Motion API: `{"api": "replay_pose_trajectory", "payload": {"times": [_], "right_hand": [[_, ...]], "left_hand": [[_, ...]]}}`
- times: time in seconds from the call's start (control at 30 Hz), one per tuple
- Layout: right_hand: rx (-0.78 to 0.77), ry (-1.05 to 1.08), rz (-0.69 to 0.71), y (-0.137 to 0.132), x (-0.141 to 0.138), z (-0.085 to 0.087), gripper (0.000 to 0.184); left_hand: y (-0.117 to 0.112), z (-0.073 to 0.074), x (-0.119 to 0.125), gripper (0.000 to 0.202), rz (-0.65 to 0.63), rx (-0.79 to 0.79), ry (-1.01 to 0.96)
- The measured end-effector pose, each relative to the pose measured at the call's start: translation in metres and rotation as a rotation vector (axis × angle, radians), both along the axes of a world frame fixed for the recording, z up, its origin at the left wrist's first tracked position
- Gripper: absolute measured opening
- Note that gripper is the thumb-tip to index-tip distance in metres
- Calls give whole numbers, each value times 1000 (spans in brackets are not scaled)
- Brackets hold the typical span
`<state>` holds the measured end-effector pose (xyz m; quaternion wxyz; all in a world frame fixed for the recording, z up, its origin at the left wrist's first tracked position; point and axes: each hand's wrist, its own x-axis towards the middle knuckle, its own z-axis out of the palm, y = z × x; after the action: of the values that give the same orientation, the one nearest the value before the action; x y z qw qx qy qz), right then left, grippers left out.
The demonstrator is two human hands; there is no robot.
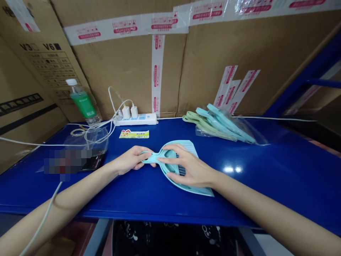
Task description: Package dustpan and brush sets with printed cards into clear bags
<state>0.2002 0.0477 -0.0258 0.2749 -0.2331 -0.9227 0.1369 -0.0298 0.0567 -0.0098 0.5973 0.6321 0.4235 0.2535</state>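
Note:
A light-blue dustpan [189,146] lies flat on the table in front of me, its wide edge facing right. Nested in it is a matching hand brush [171,168] with dark bristles. My left hand [134,158] is closed around the stacked handles at the left end, thumb on top. From the right, my right hand [193,170] reaches over the pan with its fingers spread across the brush head, gripping it against the dustpan. Part of the bristles and the pan's middle are hidden under that hand.
Behind to the right lie more green and blue dustpan sets [218,122] in clear plastic. A white power strip [137,120] with chargers and loose cables stands at the back. A bottle [84,103], a colourful label card [134,134] and a blurred item are on the left.

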Motion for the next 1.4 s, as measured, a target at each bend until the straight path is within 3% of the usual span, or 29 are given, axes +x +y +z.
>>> {"api": "replay_pose_trajectory", "payload": {"times": [0.4,0.8,1.07,1.23,1.4], "right_hand": [[28,-47,26,5,6,9,35],[35,-55,-50,16,22,16,32],[28,-108,-125,23,28,15,35],[-13,-52,-250,30,35,13,43],[-187,86,-364,49,43,3,36]], "left_hand": [[-1,5,0,33,-17,19,53],[-1,20,-12,25,-58,408,458],[5,21,-16,30,-102,506,568],[10,19,-20,40,-24,496,547],[20,11,-21,29,153,416,422]]}}
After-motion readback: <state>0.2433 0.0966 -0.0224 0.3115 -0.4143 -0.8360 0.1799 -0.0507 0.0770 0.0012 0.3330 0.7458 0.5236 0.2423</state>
